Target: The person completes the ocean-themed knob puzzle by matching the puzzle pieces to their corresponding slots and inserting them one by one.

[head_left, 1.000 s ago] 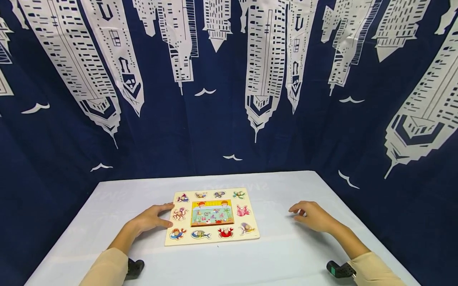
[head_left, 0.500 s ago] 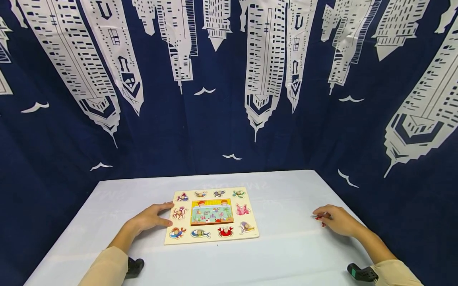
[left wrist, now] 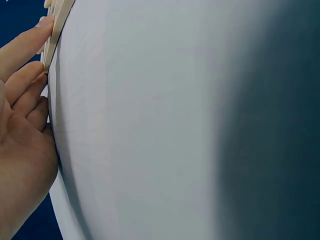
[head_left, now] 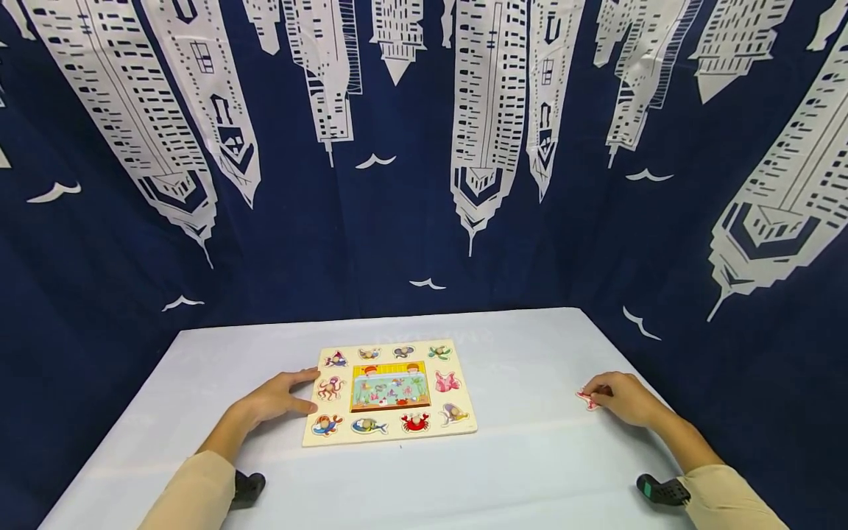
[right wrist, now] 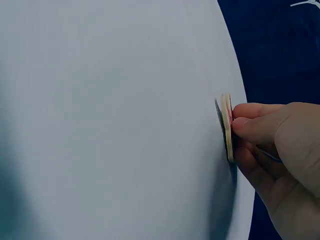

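Note:
In the head view, a cream wooden peg puzzle board [head_left: 339, 408] with sea-animal pictures round an aquarium scene lies on the table. My left hand [head_left: 273, 400] rests at its left edge, thumb and fingers spread and touching the rim. The left wrist view shows the straight fingers of that hand [left wrist: 22, 95] against the board's edge [left wrist: 58, 25]. Far to the right, my right hand [head_left: 623, 398] pinches a small red-and-white puzzle piece [head_left: 587, 400]. Seen edge-on in the right wrist view, the flat wooden piece [right wrist: 228, 132] sits at the fingertips, its printed face mostly hidden.
A white cloth covers the table [head_left: 517, 471]. Behind it hangs a dark blue curtain [head_left: 371, 243] with white building prints. Several knobbed animals, such as a red crab [head_left: 415, 422], sit on the board; a pink shape [head_left: 447, 382] at its right shows no knob.
My right hand has moved right, away from the board, and the red-and-white puzzle piece has come into sight at its fingertips. My left hand has stayed at the board's edge.

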`<action>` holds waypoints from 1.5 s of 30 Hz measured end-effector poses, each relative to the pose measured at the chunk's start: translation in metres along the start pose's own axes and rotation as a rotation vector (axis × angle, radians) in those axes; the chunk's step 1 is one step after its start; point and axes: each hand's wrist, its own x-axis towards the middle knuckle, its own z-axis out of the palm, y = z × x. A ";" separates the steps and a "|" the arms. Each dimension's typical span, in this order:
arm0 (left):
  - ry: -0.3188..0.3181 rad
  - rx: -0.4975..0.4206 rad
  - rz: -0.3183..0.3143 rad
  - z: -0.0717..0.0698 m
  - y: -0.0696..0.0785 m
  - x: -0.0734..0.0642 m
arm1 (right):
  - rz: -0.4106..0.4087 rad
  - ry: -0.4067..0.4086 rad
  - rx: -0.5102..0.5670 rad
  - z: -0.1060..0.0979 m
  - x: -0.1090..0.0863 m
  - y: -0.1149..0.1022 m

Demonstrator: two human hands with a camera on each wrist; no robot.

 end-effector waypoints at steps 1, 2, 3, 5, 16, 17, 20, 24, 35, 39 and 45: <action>-0.001 -0.001 -0.002 0.000 0.000 0.000 | 0.005 0.000 -0.003 0.000 0.002 -0.001; -0.002 -0.005 -0.003 0.000 0.000 0.000 | 0.003 0.001 -0.006 0.000 0.003 -0.003; 0.000 -0.007 -0.004 0.001 0.000 0.000 | 0.004 0.000 -0.012 0.001 0.005 -0.004; 0.005 -0.012 -0.008 0.002 -0.001 0.000 | 0.004 -0.001 -0.020 0.001 0.010 -0.009; 0.013 -0.010 0.016 0.002 -0.002 0.000 | -0.058 -0.009 0.045 0.007 0.043 -0.044; 0.012 -0.010 0.017 0.002 -0.002 0.000 | -0.066 -0.010 0.045 0.007 0.046 -0.048; 0.009 -0.009 0.017 0.002 -0.002 0.001 | -0.100 -0.009 0.045 0.009 0.054 -0.058; 0.003 -0.019 0.016 0.000 -0.002 0.001 | -0.152 -0.002 0.044 0.011 0.061 -0.069; 0.003 -0.022 0.006 0.000 -0.002 0.001 | -0.204 -0.016 0.047 0.029 0.077 -0.097; 0.001 -0.030 0.009 0.000 -0.002 0.001 | -0.208 -0.013 0.049 0.037 0.082 -0.105; -0.010 -0.045 0.007 0.000 -0.002 0.002 | -0.217 -0.038 0.065 0.049 0.092 -0.119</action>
